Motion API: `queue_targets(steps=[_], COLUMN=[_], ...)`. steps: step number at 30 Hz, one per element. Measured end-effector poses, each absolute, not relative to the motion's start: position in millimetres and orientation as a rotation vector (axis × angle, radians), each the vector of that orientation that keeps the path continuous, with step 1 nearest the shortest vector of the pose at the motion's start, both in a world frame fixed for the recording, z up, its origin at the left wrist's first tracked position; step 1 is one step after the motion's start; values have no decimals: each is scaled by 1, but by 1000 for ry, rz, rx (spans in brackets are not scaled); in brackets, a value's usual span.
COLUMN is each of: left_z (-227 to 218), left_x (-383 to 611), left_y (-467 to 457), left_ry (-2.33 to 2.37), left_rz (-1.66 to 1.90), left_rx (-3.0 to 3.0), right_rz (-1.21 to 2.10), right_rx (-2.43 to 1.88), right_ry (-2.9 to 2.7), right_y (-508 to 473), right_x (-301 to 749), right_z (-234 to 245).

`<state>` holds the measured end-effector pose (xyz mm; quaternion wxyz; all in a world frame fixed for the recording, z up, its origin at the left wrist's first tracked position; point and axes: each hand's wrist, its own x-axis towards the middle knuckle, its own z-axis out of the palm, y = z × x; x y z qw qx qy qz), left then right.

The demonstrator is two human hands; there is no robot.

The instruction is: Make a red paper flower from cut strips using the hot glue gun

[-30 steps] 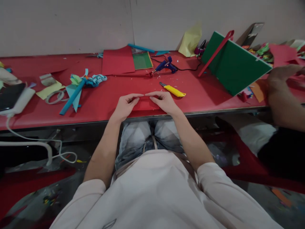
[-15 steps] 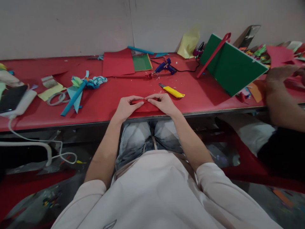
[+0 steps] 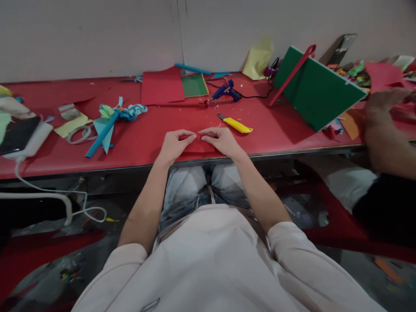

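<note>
At the table's front edge, a piece of red paper lies between my two hands, hard to tell from the red tabletop. My left hand is closed in a pinch on its left side, thumb against fingertips. Facing it, my right hand pinches the paper from the right. The fingertips of both hands nearly meet over its upper edge. Just beyond my right hand lies a yellow utility knife, blade pointing up and left. Farther back rests a blue hot glue gun.
Red paper sheets lie at the back. To the left are a blue paper flower, a tape roll and a phone. A green board leans at right, near another person's arm. A white cable hangs at left.
Both hands stay almost in place on the red paper, with the fingertips slightly shifted. The whole view has moved a little.
</note>
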<state>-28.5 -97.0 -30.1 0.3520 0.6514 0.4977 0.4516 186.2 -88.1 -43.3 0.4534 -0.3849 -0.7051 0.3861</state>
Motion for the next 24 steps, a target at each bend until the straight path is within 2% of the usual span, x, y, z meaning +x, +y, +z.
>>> queue_targets(steps=[24], left_z=[-29], left_x=[-29], left_y=[-100], left_ry=[1233], left_rz=[1158], left_rx=[1774], right_rz=[942], right_rx=[-984], right_ry=[-1756], right_y=[-89], right_x=[182], right_z=[-44])
